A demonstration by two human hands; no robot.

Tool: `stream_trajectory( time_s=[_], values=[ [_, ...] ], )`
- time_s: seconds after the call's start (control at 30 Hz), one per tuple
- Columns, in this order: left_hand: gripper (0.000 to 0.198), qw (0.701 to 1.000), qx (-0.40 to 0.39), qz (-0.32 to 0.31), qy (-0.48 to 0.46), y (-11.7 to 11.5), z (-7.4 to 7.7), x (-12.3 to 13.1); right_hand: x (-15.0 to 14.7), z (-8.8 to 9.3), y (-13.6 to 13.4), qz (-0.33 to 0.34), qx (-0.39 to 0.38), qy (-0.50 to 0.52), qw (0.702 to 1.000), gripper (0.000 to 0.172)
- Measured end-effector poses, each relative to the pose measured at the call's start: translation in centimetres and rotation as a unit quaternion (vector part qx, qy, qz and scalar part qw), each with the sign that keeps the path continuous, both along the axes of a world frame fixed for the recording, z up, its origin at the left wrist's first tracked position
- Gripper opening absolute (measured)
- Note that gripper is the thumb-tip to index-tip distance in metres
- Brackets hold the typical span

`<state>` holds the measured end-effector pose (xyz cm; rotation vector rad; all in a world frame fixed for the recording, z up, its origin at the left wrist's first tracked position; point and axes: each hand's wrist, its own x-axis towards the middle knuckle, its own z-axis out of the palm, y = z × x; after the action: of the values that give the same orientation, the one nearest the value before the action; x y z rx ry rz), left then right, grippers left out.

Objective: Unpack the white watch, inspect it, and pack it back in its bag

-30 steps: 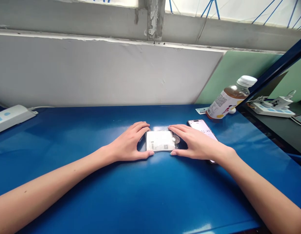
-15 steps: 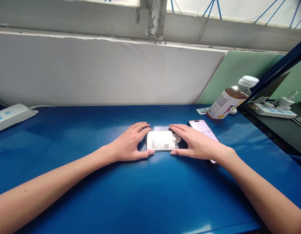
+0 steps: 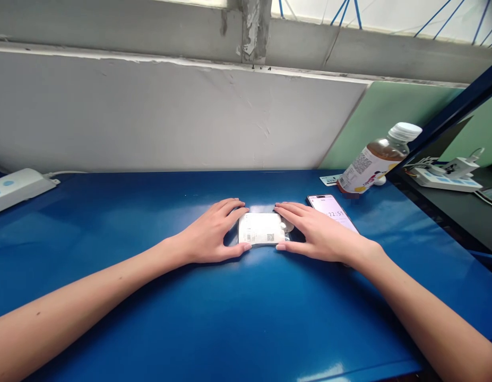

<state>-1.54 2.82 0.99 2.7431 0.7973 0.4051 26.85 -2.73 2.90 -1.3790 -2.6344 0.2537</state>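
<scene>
A small clear packet with a white printed label (image 3: 260,228) lies flat on the blue table (image 3: 230,318), round white pieces showing at its right end. My left hand (image 3: 214,233) is at the packet's left end, thumb at the near edge and fingers at the far edge. At the right end, my right hand (image 3: 309,231) holds it the same way, fingertips along the edges. A phone (image 3: 333,209) with a lit screen lies partly hidden beneath my right hand and wrist.
A tilted drink bottle (image 3: 373,162) with a white cap stands at the back right, near a small card (image 3: 329,180). Power strips sit at the far left (image 3: 20,188) and far right (image 3: 448,179). A pale wall (image 3: 170,116) rises behind the table.
My right hand and the packet have shifted very slightly left. The digits on the phone screen have changed.
</scene>
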Motion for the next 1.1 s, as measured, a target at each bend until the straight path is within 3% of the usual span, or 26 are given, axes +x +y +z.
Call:
stream_trajectory(
  time_s=[0.4, 0.67, 1.1],
  values=[
    [0.066, 1.0, -0.007, -0.002, -0.011, 0.1, -0.1, 0.0, -0.2, -0.1, -0.1, 0.003, 0.014, 0.009, 1.0, 0.077],
    [0.064, 1.0, -0.002, 0.002, -0.005, -0.1, 0.2, 0.2, 0.3, -0.1, 0.1, 0.012, 0.004, 0.0, 1.0, 0.087],
    [0.075, 1.0, 0.002, 0.0, 0.023, -0.1, 0.0, 0.1, -0.8, -0.2, -0.4, -0.024, 0.009, -0.003, 1.0, 0.075]
  ],
)
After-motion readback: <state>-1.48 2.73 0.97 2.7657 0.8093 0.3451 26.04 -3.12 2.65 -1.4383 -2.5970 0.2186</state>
